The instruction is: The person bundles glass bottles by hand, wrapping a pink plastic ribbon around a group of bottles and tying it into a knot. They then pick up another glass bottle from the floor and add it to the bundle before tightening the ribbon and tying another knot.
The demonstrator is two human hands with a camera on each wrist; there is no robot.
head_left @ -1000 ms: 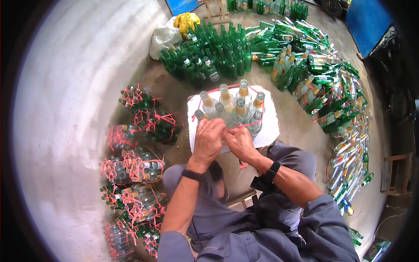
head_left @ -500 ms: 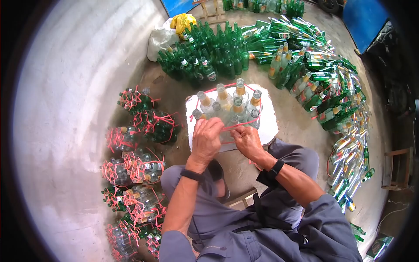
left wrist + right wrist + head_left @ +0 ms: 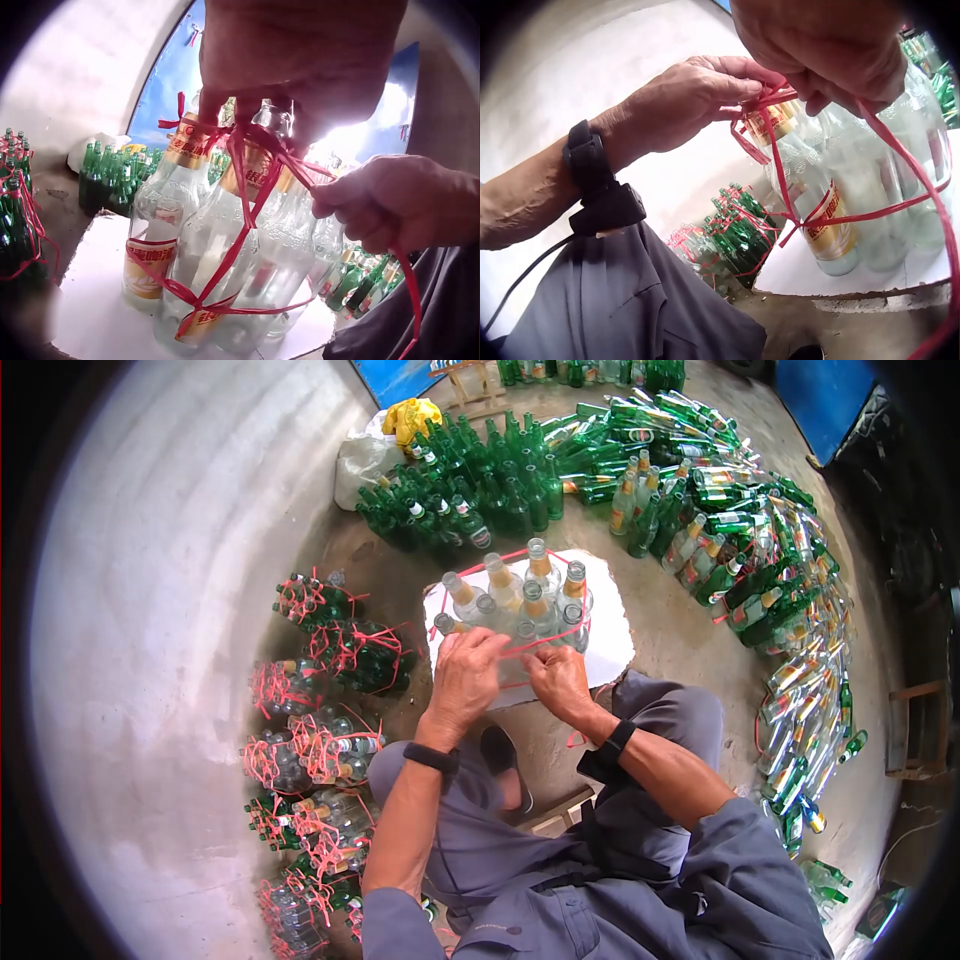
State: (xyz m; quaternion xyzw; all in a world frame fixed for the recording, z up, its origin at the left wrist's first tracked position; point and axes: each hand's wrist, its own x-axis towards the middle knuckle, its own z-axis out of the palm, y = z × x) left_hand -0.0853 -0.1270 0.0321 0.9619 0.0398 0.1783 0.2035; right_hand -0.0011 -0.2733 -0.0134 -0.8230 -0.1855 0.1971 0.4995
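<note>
A cluster of clear glass bottles (image 3: pixel 535 610) with gold neck labels stands upright on a white slab (image 3: pixel 605 615). Red plastic twine (image 3: pixel 240 259) loops round their bodies and necks, with a crossing low on the near side. At the near left necks, my left hand (image 3: pixel 465 675) pinches the twine between thumb and fingers, as the right wrist view shows. My right hand (image 3: pixel 409 199) grips a strand beside it, and a loose tail hangs below its fist. A short stretch of twine runs between the two hands.
Bundles of bottles tied with red twine (image 3: pixel 360 645) line the floor on the left. Upright green bottles (image 3: pixel 470 490) stand beyond the slab, and a long heap of lying bottles (image 3: pixel 790 660) curves along the right. My knees flank the slab's near side.
My right hand has drawn away from the left, toward the right, and the twine now stretches between them. The left hand stays at the near left necks. The head view has shifted slightly.
</note>
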